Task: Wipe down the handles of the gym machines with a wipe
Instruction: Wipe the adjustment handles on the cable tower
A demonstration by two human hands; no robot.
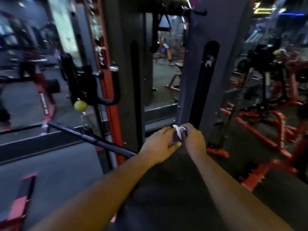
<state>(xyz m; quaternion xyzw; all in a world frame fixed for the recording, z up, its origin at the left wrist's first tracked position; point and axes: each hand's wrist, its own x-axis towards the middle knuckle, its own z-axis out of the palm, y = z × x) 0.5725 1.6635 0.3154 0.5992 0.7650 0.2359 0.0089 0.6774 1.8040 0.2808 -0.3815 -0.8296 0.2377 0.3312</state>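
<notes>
Both my hands meet low in front of the dark cable machine tower (188, 77). A small white wipe (178, 130) sticks up between them. My right hand (194, 139) pinches the wipe at its top. My left hand (159, 144) has its fingers curled against the wipe and a dark object under it, which is mostly hidden. A long black bar handle (93, 140) runs from the left towards my left wrist, and a curved black handle (113, 95) hangs on the red upright. A triangular handle (164, 23) hangs at the top.
A red upright (110, 104) stands left of the tower, with a yellow ball stopper (80, 105) on a cable beside it. Red-framed machines (266, 124) crowd the right side. Mirrors fill the left and the gap behind the tower. Dark rubber floor lies beneath my arms.
</notes>
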